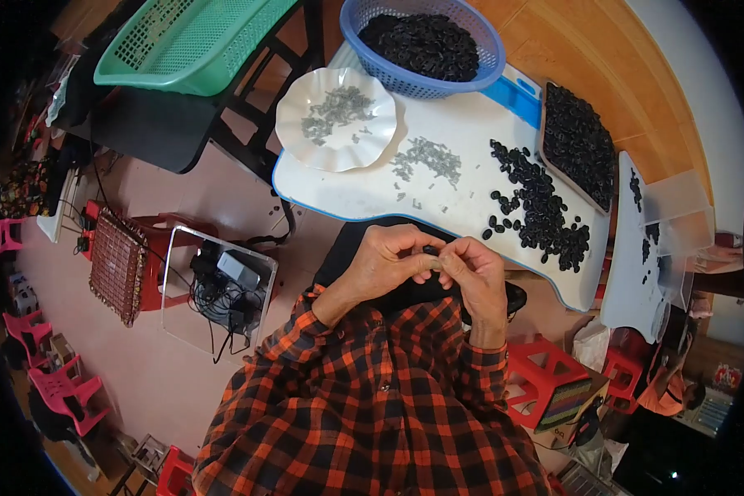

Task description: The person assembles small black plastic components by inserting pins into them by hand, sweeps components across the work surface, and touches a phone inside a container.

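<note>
My left hand (387, 263) and my right hand (474, 277) meet in front of my chest, just off the near edge of the white table (331, 188). Between the pinched fingertips shows a small black oval piece (431, 250); both hands are closed around it, and the fingers hide most of it. On the table to the right lies a loose spread of similar black oval pieces (546, 217). Small clear pieces (428, 161) form a heap at the table's middle. More of them sit in a white scalloped plate (293, 124) at the left.
A blue-purple basket (405, 80) of black pieces stands at the back. A tray (579, 136) heaped with black pieces is at the right. Left are a green basket (153, 81) and a clear bin (260, 277) of cables. A red stool (537, 364) stands at lower right.
</note>
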### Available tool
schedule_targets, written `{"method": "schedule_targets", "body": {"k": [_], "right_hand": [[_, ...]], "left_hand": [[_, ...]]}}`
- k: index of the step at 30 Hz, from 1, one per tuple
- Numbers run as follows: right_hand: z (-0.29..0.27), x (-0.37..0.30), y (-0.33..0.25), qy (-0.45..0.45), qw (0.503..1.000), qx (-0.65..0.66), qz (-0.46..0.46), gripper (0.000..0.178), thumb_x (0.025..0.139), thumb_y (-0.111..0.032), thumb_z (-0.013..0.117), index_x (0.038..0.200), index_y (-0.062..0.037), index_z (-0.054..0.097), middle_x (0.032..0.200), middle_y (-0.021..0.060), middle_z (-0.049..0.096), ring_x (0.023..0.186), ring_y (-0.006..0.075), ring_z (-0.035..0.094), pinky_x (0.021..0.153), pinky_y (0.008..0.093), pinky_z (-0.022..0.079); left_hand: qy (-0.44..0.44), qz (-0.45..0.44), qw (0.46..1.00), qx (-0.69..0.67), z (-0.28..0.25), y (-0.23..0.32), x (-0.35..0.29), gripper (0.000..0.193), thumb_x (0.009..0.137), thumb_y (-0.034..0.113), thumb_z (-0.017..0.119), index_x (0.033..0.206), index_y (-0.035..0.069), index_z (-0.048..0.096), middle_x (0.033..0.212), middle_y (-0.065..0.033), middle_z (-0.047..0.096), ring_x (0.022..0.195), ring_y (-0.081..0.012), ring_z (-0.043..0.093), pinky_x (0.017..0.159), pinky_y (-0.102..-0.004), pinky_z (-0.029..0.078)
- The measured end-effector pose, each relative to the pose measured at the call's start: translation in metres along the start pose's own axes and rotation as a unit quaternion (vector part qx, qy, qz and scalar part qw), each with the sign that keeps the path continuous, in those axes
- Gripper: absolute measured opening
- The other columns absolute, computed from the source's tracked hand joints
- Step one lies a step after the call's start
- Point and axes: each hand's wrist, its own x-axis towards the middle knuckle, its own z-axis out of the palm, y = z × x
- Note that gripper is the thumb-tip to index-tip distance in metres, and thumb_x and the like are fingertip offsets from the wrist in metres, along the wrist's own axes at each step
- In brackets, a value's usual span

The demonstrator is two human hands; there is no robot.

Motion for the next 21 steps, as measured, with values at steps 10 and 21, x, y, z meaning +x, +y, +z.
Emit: {"method": "schedule_targets", "body": {"k": [10, 21], "right_hand": [[0.010, -0.008, -0.006, 0.036, 0.969, -0.231, -0.075, 0.011, 0.087, -0.010, 0.063, 0.086, 0.0014, 0.062, 0.071, 0.0021, 0.062, 0.064, 0.0046, 0.055, 0.055, 0.0191, 0.044], [-0.001, -0.014, -0.010, 0.001, 0.997, 0.073, -0.033, 0.014, 0.088, -0.013, 0.063, 0.088, 0.0006, 0.062, 0.073, 0.0029, 0.060, 0.058, 0.0069, 0.052, 0.052, 0.0188, 0.042]], "left_hand": [[-0.025, -0.028, 0.993, 0.111, 0.002, 0.008, -0.004, 0.023, 0.083, 0.003, 0.066, 0.104, -0.005, 0.063, 0.074, -0.0069, 0.064, 0.057, -0.0076, 0.061, 0.050, -0.0202, 0.049], [-0.022, 0.086, 0.996, 0.012, 0.009, 0.008, -0.003, 0.026, 0.082, -0.005, 0.064, 0.108, -0.002, 0.063, 0.083, -0.0060, 0.058, 0.065, -0.0109, 0.062, 0.056, -0.0205, 0.051]]}}
